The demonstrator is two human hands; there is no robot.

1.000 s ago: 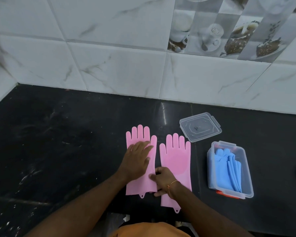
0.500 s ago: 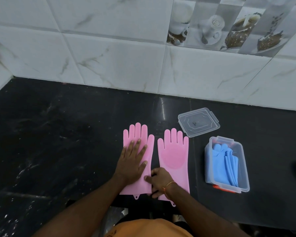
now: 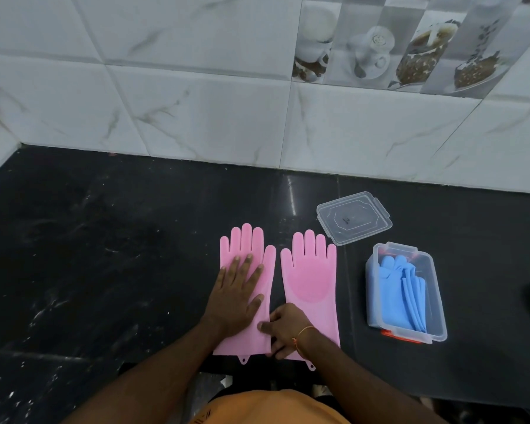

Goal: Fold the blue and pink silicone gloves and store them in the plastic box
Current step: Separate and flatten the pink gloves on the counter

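Your left hand [image 3: 237, 296] has flattened, fingers spread, on the left pink glove [image 3: 245, 270]; your right hand [image 3: 288, 327], its grip curled, rests on both cuffs. Blue gloves [image 3: 400, 296] lie folded in the box [image 3: 435, 301]; both pink ones remain unfolded on the worktop [image 3: 104, 255].

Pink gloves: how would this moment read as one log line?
left hand flat on left pink glove | right hand at cuffs | blue gloves in plastic box
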